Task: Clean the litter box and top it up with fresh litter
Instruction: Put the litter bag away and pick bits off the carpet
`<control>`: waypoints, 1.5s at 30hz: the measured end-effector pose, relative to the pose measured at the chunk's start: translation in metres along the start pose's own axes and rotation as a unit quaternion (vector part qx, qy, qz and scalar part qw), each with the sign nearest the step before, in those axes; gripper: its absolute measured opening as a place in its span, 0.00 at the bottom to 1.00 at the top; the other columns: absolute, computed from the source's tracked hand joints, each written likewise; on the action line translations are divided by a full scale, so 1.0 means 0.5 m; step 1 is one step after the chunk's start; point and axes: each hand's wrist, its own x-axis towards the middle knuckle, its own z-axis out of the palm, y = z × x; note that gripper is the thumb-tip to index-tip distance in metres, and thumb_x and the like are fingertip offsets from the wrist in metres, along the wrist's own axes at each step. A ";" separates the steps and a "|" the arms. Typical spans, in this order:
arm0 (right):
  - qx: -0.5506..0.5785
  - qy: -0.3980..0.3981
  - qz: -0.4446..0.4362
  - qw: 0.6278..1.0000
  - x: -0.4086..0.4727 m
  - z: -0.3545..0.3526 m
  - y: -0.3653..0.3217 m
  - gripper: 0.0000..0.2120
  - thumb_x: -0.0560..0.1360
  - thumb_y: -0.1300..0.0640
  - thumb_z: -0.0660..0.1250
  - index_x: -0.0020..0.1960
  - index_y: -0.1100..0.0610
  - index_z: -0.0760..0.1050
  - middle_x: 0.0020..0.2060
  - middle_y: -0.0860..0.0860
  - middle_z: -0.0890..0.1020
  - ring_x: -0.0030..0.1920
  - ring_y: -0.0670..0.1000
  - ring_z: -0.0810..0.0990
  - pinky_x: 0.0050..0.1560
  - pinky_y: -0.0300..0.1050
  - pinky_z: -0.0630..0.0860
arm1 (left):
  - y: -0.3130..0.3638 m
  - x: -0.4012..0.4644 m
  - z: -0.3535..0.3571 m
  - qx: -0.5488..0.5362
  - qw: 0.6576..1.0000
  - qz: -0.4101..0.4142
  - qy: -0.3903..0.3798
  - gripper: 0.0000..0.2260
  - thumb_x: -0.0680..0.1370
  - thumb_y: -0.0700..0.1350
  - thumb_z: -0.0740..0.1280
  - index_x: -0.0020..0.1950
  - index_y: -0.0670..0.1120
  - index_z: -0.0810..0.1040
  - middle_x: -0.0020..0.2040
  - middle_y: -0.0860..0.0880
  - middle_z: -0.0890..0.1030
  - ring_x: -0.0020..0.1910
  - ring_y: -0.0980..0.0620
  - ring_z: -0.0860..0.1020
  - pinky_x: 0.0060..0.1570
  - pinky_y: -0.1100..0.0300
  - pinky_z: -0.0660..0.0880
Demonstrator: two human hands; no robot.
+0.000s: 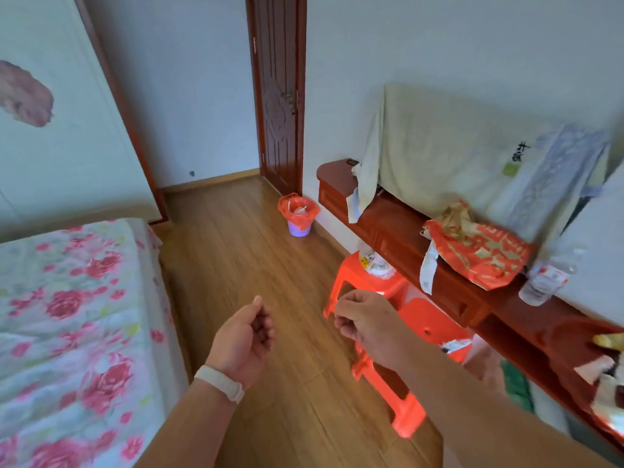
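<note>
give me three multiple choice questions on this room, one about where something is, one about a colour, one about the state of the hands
1. Where is the small bin?
A. on the bed
B. on the floor by the door
C. on a stool

2. What colour are the plastic stools?
A. blue
B. green
C. orange-red

3. What are the hands doing?
A. both loosely curled, holding nothing visible
B. both gripping a scoop
C. one pouring from a bag

Answers:
1 B, the bin stands on the wood floor near the door.
2 C, both stools show bright orange-red.
3 A, the left hand and right hand hang in the air with fingers curled and no visible object in them.
</note>
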 end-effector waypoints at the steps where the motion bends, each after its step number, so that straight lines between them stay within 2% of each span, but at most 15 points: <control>1: -0.006 0.001 0.006 1.000 0.046 0.027 -0.016 0.10 0.72 0.73 0.63 0.35 0.62 0.72 0.27 0.56 0.75 0.27 0.48 0.73 0.28 0.37 0.70 | 0.030 0.040 -0.011 0.002 1.000 -0.006 0.009 0.13 0.82 0.47 0.62 0.39 0.45 0.74 0.30 0.48 0.72 0.29 0.53 0.70 0.33 0.59 0.69; 4: -0.007 -0.024 0.008 1.000 0.162 0.100 -0.079 0.10 0.71 0.73 0.63 0.35 0.61 0.73 0.26 0.56 0.76 0.27 0.49 0.74 0.28 0.38 0.72 | 0.130 0.149 -0.036 0.013 1.000 -0.008 0.015 0.12 0.82 0.47 0.63 0.39 0.45 0.75 0.31 0.48 0.72 0.30 0.53 0.70 0.30 0.61 0.72; 11: 0.010 -0.038 -0.031 0.999 0.360 0.189 -0.204 0.10 0.72 0.72 0.63 0.35 0.60 0.74 0.26 0.54 0.77 0.28 0.48 0.75 0.33 0.41 0.72 | 0.305 0.333 -0.022 0.027 0.999 0.020 0.008 0.14 0.82 0.48 0.63 0.38 0.45 0.75 0.30 0.48 0.72 0.30 0.52 0.70 0.35 0.59 0.68; 18: 0.060 -0.040 0.002 0.997 0.574 0.195 -0.234 0.09 0.73 0.72 0.64 0.37 0.62 0.74 0.28 0.54 0.76 0.29 0.48 0.75 0.32 0.40 0.73 | 0.375 0.525 -0.001 0.033 0.999 0.012 0.021 0.14 0.82 0.47 0.62 0.38 0.44 0.75 0.30 0.48 0.72 0.29 0.52 0.70 0.35 0.58 0.67; 24: 0.086 -0.059 0.041 0.994 0.834 0.213 -0.253 0.11 0.73 0.72 0.64 0.35 0.60 0.73 0.29 0.55 0.76 0.27 0.47 0.75 0.29 0.38 0.73 | 0.449 0.752 0.039 0.055 0.997 0.009 0.055 0.14 0.82 0.48 0.63 0.38 0.45 0.74 0.30 0.48 0.72 0.28 0.53 0.70 0.31 0.60 0.67; 28: 0.103 -0.077 0.045 0.991 1.012 0.223 -0.326 0.12 0.73 0.72 0.63 0.34 0.59 0.71 0.28 0.54 0.75 0.26 0.47 0.74 0.27 0.37 0.71 | 0.529 0.907 0.115 0.066 0.994 0.007 0.083 0.14 0.82 0.47 0.63 0.37 0.45 0.74 0.30 0.49 0.72 0.28 0.53 0.70 0.32 0.60 0.67; 34: 0.110 -0.102 0.022 0.988 1.239 0.219 -0.463 0.13 0.73 0.73 0.63 0.34 0.59 0.70 0.28 0.53 0.75 0.27 0.47 0.74 0.27 0.37 0.71 | 0.628 1.101 0.207 0.067 0.994 0.027 0.078 0.14 0.82 0.47 0.63 0.38 0.44 0.74 0.30 0.48 0.71 0.29 0.52 0.70 0.34 0.58 0.66; 45: 0.054 -0.094 0.054 0.993 1.568 0.319 -0.513 0.12 0.74 0.72 0.63 0.35 0.60 0.72 0.29 0.53 0.76 0.28 0.47 0.75 0.31 0.39 0.71 | 0.778 1.440 0.173 0.029 0.996 0.007 0.079 0.13 0.82 0.47 0.63 0.38 0.45 0.75 0.30 0.48 0.73 0.31 0.52 0.70 0.36 0.58 0.67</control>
